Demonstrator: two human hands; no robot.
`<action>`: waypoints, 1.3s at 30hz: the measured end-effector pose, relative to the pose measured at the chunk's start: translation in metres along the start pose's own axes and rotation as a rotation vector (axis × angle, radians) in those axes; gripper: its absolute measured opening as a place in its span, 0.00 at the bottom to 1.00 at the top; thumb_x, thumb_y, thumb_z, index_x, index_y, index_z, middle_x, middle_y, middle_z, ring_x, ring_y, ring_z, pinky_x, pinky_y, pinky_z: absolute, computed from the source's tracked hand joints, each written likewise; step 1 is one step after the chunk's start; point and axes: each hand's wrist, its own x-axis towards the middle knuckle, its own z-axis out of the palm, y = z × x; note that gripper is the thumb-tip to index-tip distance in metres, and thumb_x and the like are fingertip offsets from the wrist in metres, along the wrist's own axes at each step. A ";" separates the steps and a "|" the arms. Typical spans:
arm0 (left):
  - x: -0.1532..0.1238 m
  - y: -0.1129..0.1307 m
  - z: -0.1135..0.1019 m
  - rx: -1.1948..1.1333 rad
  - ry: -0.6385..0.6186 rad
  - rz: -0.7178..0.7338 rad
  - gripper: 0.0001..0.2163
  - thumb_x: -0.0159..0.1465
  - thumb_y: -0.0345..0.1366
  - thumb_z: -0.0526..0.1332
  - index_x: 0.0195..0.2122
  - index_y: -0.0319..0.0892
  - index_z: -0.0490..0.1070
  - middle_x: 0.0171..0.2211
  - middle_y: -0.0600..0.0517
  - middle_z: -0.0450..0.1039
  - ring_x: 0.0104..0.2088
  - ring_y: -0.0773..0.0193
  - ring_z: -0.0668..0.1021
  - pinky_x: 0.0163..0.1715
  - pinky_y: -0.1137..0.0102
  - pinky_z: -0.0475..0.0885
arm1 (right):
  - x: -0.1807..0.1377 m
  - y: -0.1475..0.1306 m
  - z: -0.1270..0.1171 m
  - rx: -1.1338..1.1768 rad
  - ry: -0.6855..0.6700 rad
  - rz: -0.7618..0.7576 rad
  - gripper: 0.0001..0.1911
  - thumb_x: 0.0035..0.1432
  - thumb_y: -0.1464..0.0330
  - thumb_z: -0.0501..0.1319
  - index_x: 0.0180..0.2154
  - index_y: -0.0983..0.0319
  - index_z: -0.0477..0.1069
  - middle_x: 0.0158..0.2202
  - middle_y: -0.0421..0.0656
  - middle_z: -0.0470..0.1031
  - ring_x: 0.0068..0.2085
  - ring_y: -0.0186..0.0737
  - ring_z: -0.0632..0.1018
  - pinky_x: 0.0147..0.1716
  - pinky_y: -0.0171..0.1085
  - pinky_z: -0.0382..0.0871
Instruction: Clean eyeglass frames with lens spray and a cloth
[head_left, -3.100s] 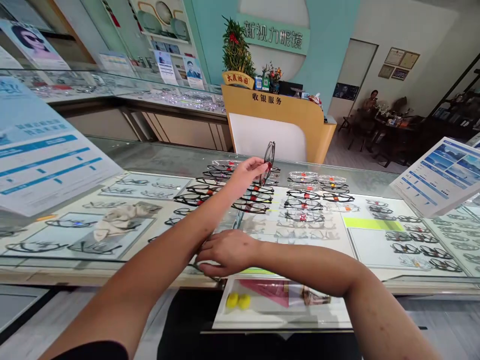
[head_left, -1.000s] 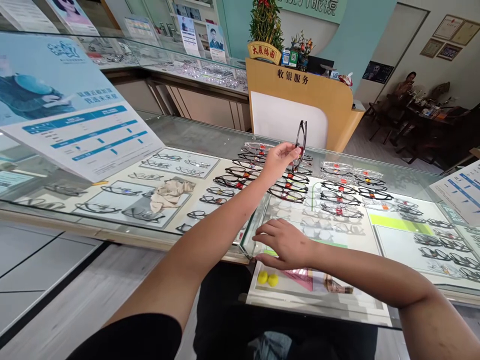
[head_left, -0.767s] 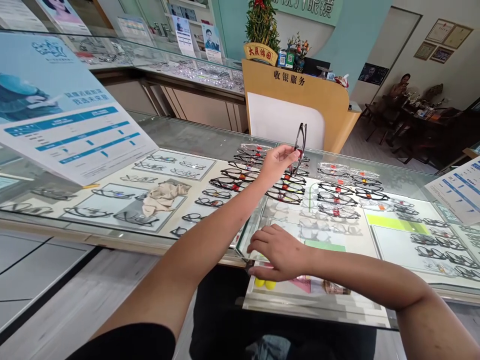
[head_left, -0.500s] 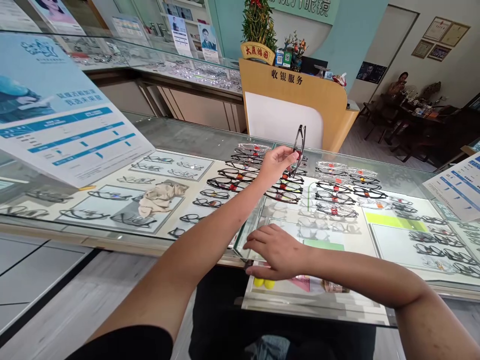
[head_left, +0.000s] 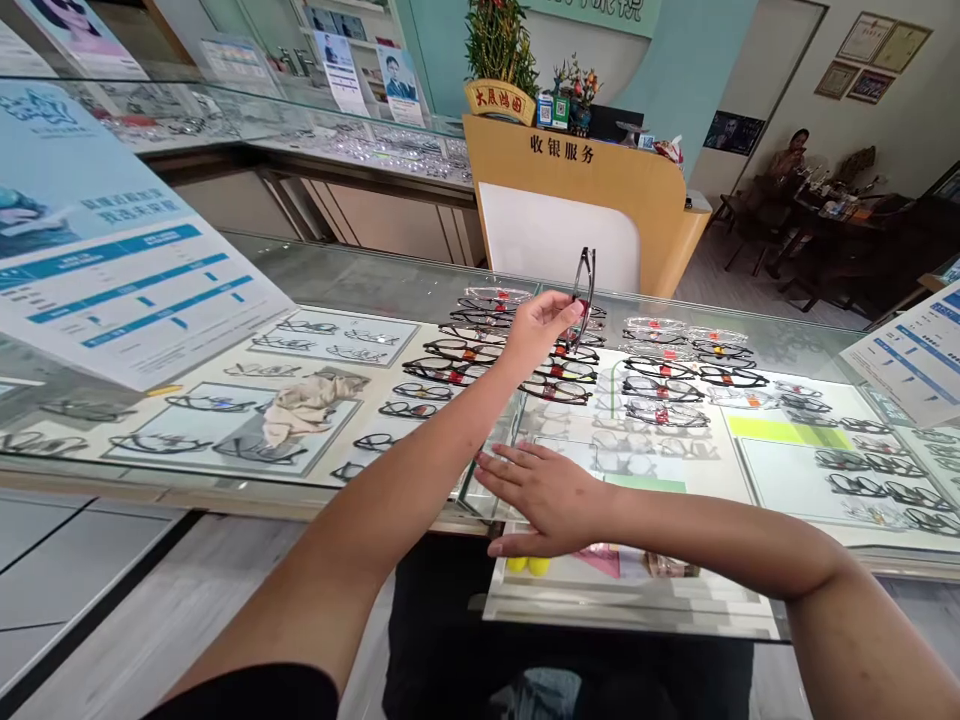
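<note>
My left hand (head_left: 534,325) is closed on a dark-framed pair of eyeglasses (head_left: 585,285), pinching it between thumb and fingers. The glasses are held on edge above the glass counter, over rows of frames. Beneath and beside that hand lie several black eyeglass frames (head_left: 556,388) with red tags at the bridge. Another group of tagged frames (head_left: 664,389) sits to the right. My right hand (head_left: 553,500) is palm down at the near edge of the counter, its fingers stretched out and apart, holding nothing.
A crumpled beige cloth (head_left: 304,410) lies on the left side of the counter. Printed stands rise at left (head_left: 127,270) and right (head_left: 911,350). An open drawer (head_left: 622,600) juts out below my right hand. Beyond is a wooden cashier desk (head_left: 585,165); a person (head_left: 790,155) sits far right.
The fingers of my right hand have straightened and spread. My left hand still holds the eyeglasses up in nearly the same place. The view has shifted slightly, so the scene sits further left.
</note>
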 end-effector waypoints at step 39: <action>-0.032 0.017 0.029 0.027 -0.188 -0.058 0.27 0.55 0.63 0.75 0.37 0.42 0.79 0.34 0.51 0.80 0.35 0.62 0.78 0.36 0.68 0.74 | -0.048 0.111 -0.082 1.305 1.019 0.444 0.23 0.43 0.55 0.80 0.27 0.59 0.70 0.21 0.34 0.72 0.24 0.32 0.72 0.28 0.35 0.67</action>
